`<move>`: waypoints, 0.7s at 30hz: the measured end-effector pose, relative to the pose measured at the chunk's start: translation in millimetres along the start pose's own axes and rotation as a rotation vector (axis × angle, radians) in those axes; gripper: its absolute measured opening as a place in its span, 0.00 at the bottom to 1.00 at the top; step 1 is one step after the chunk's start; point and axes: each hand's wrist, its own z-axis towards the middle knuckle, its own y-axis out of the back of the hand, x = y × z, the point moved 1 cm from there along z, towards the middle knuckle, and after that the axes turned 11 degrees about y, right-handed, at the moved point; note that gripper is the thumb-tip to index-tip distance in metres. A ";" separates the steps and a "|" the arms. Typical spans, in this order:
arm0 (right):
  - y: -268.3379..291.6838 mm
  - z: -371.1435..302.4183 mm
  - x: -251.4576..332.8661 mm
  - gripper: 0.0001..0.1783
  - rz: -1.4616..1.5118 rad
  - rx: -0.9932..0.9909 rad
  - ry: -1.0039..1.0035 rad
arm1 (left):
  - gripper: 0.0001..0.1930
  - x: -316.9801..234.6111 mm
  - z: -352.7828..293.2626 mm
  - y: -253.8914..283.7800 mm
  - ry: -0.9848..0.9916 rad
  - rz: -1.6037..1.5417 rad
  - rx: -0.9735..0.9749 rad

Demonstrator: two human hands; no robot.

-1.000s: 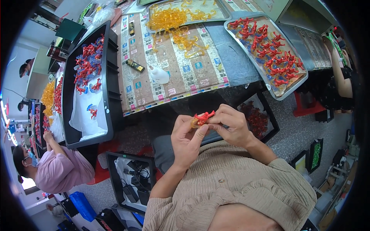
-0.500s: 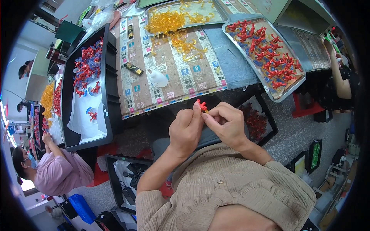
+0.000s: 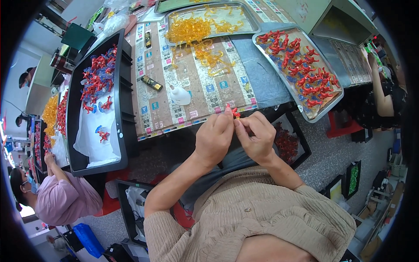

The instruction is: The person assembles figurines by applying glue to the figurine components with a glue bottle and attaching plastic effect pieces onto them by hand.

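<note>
Between both hands, close to the table's front edge, is a small red plastic figure (image 3: 234, 112). My left hand (image 3: 214, 137) is closed, its thumb and fingers pinching the figure from the left. From the right, my right hand (image 3: 256, 136) pinches its lower part, where a bit of yellow shows at the fingertips. The fingers hide most of the piece. Past the hands, a white squeeze bottle (image 3: 180, 95) stands on the table, with a small black-and-gold tube (image 3: 151, 82) lying to its left.
At left, a black crate (image 3: 124, 109) holds red and blue figures on white paper. A metal tray (image 3: 255, 24) at the back carries yellow translucent pieces, some spilling onto the table (image 3: 192, 78). Another tray (image 3: 312, 117) of red figures sits right. Co-workers sit on both sides.
Both hands have moved slightly forward and to the right, bringing the red figure up to the table edge. The pinch on it stays closed. The whole view has shifted slightly.
</note>
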 end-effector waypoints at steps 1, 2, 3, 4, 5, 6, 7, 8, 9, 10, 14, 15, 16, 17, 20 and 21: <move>-0.7 -0.6 -2.2 0.03 -0.001 0.003 0.002 | 0.17 0.9 1.3 -2.2 0.003 -0.002 -0.002; -1.3 -1.6 -4.6 0.03 -0.004 -0.006 -0.017 | 0.16 1.5 2.8 -4.5 -0.017 0.012 -0.004; -1.5 -2.6 -6.5 0.03 -0.009 -0.017 -0.039 | 0.16 1.8 3.7 -7.0 -0.037 0.023 -0.004; -2.0 -2.9 -6.7 0.03 -0.012 -0.015 -0.040 | 0.16 1.6 4.5 -8.7 -0.036 0.019 -0.004; -2.7 -3.6 -6.4 0.04 -0.019 -0.035 -0.077 | 0.15 1.1 5.4 -10.0 -0.033 0.024 -0.009; -2.8 -3.8 -6.6 0.05 -0.027 -0.056 -0.115 | 0.14 0.8 6.3 -11.1 -0.032 0.029 -0.013; -3.3 -4.6 -7.7 0.05 -0.030 -0.055 -0.116 | 0.14 1.4 6.0 -13.0 -0.031 0.024 -0.013; -4.1 -6.1 -9.5 0.05 -0.033 -0.051 -0.121 | 0.14 2.5 4.7 -15.3 -0.031 0.030 -0.017; -4.8 -6.5 -11.1 0.05 -0.037 -0.049 -0.126 | 0.14 3.5 4.4 -17.5 -0.032 0.036 -0.021; -4.6 -6.1 -10.9 0.05 -0.040 -0.048 -0.128 | 0.14 3.7 4.3 -18.9 -0.033 0.032 -0.020; -3.0 -7.3 -10.8 0.07 -0.008 -0.015 -0.217 | 0.13 3.4 0.6 -22.1 -0.009 0.036 -0.036; -2.8 -7.5 -11.7 0.08 -0.005 0.000 -0.230 | 0.12 3.5 0.4 -22.8 -0.011 0.037 -0.046; -3.0 -8.3 -12.5 0.08 -0.007 0.000 -0.232 | 0.12 3.3 0.2 -22.7 -0.012 0.035 -0.044; -3.6 -9.9 -13.8 0.09 -0.006 0.005 -0.249 | 0.12 3.2 0.2 -22.4 -0.006 0.034 -0.037; -4.1 -14.7 -19.1 0.09 0.014 0.010 -0.314 | 0.12 2.9 -0.3 -23.0 -0.007 0.039 -0.021; -3.9 -15.4 -21.1 0.09 0.039 0.010 -0.356 | 0.12 2.8 -0.3 -23.1 -0.013 0.050 -0.015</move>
